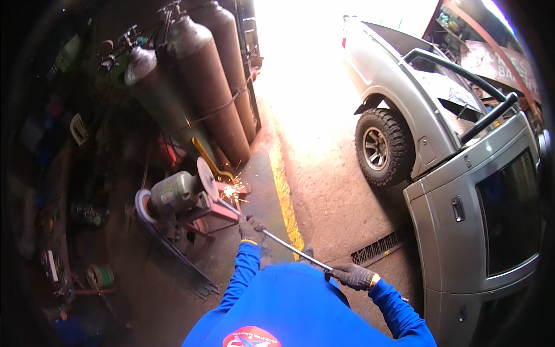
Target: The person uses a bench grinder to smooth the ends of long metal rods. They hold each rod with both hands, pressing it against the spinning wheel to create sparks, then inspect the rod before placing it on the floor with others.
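My left hand, in a dark knit glove, is closed round a long ribbed steel bar near its far end. Farther back along the bar, my gloved right hand grips it too; a short length shows beyond that hand. The bar's tip meets the right-hand wheel of a bench grinder, and orange sparks spray there. A second wheel is on the grinder's left side. Both forearms are in blue sleeves.
Tall gas cylinders, strapped together, stand behind the grinder. A bent yellow bar is beside the wheel. Long dark rods lie below the grinder. To the right is a silver pickup truck, near a floor drain grate. A yellow line crosses the floor.
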{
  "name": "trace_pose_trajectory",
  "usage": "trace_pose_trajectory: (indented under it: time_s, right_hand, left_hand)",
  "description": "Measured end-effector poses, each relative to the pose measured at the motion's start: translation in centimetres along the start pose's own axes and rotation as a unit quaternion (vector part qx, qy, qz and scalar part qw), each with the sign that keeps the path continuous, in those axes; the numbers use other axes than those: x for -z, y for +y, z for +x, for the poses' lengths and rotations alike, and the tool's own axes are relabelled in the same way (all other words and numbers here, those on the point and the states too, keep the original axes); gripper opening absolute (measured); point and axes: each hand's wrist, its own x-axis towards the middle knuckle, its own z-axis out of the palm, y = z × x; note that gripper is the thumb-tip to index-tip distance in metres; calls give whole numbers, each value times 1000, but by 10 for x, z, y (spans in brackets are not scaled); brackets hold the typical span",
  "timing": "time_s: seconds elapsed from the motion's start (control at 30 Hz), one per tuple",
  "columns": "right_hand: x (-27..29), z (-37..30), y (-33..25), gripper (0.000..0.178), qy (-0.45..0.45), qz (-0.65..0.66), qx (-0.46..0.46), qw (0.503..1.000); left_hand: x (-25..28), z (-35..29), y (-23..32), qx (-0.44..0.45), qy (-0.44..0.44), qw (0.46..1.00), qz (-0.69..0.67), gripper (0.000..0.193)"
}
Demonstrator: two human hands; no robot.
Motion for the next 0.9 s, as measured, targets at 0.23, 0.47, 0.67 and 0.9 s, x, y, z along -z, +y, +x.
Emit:
trace_pose_trajectory:
  time_s: [0.23, 0.47, 0.67, 0.9]
  right_hand:
    - [6, -24, -10, 40, 27, -34, -3, 999]
    - [-4, 17, 44, 40, 62, -62, 130, 988]
    - [-9, -15, 8, 37, 45, -56, 71, 995]
    - [-6, -26, 15, 36, 78, -23, 45, 996]
  left_hand:
    - [-12, -16, -20, 24, 28, 999, -8, 45]
    - [19, -7, -9, -15, 9, 1000, -10, 39]
    - [17, -23, -10, -3, 21, 1000, -22, 43]
    - [-10, -39, -33, 10, 62, 998, -3, 44]
